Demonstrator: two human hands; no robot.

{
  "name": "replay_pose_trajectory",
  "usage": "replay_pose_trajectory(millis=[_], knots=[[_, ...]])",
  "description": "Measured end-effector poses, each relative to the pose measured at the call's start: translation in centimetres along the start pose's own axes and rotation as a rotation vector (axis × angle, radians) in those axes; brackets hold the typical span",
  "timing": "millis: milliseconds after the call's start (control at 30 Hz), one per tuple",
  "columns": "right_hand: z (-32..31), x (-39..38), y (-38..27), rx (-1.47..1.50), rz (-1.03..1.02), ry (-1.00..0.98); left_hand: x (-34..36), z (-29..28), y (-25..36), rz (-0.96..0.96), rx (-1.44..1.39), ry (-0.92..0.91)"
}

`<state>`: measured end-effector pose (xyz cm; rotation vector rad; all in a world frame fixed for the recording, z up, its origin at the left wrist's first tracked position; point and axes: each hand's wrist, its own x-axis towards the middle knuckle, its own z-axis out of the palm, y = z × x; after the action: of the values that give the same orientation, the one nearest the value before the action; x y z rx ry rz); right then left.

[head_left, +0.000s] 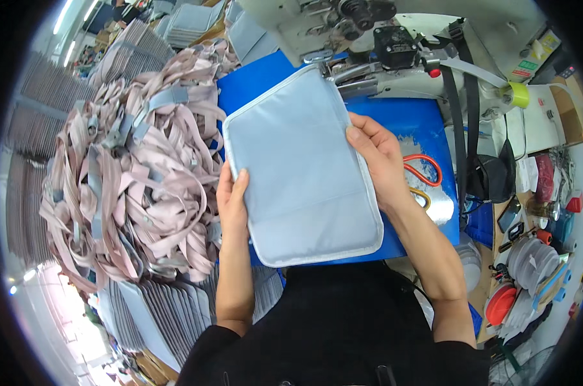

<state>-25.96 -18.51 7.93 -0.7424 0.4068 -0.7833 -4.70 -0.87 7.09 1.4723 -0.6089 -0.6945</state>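
Observation:
A flat light grey-blue fabric panel (pixel 298 164) with rounded lower corners and pale bound edges is held up in front of me. My left hand (pixel 232 192) grips its left edge, thumb on the front face. My right hand (pixel 376 151) pinches the right edge higher up, thumb on top and fingers behind. The panel's top corner lies at the head of a sewing machine (pixel 394 48); whether it touches the needle area cannot be made out. Beneath the panel is a blue table surface (pixel 436 219), partly hidden by it.
Scissors with red-orange handles (pixel 423 168) lie right of the panel. A tangled heap of pinkish straps (pixel 156 180) fills the left side. Stacked grey panels (pixel 169 315) stand below it. Thread cones (pixel 533 264) and small tools crowd a shelf at the right.

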Motion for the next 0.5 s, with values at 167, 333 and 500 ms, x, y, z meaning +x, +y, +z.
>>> replay_pose_trajectory(millis=[167,333,500], knots=[[0.3,2.2,0.1,0.061,0.003,0.025,2.6,-1.1,1.7,0.094,0.001,-0.030],[-0.2,4.5,0.6,0.008,-0.021,0.033,5.0,-1.4,3.0,0.131,0.004,-0.019],[-3.1,4.0,-1.3,-0.350,-0.238,0.128,6.2,-1.4,3.9,0.164,-0.008,-0.057]])
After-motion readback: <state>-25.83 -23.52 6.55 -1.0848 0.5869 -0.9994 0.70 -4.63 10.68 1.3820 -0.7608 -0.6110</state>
